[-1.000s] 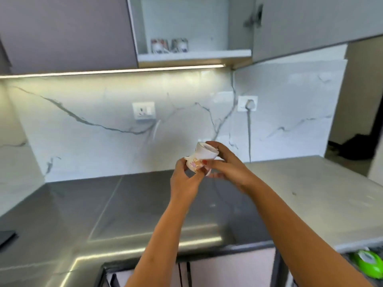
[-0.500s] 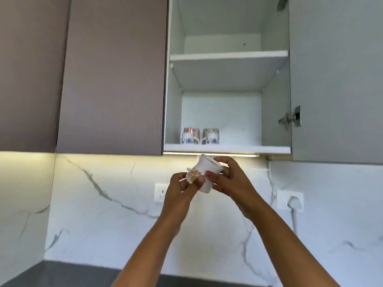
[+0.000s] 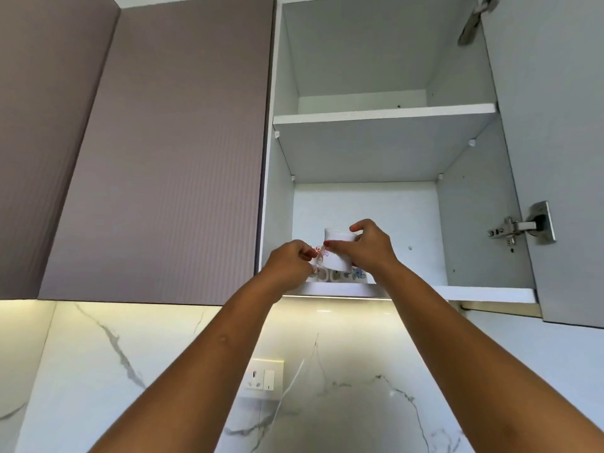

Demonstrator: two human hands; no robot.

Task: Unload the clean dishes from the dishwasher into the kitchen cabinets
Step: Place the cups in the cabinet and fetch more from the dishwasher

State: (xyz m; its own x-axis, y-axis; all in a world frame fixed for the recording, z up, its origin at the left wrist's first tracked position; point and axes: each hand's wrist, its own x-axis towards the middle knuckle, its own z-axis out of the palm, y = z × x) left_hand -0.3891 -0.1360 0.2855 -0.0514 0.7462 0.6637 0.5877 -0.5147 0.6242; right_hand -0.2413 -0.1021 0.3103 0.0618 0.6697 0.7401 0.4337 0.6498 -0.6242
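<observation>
A white mug with a flower print (image 3: 336, 253) is held up in front of the open cabinet's lower shelf (image 3: 483, 293). My left hand (image 3: 289, 263) pinches its handle side and my right hand (image 3: 367, 248) wraps its body from the right. Two more flowered mugs (image 3: 343, 275) stand on that shelf right behind, mostly hidden by my hands and the held mug.
The cabinet's upper shelf (image 3: 382, 112) shows nothing on it. Its open door (image 3: 562, 142) hangs at the right with a metal hinge (image 3: 519, 227). Closed ribbed doors (image 3: 163, 152) fill the left. A wall socket (image 3: 261, 377) sits on the marble backsplash below.
Both hands have lifted the mug from above the counter up to the cabinet's lower shelf, and my view has tilted upward with it.
</observation>
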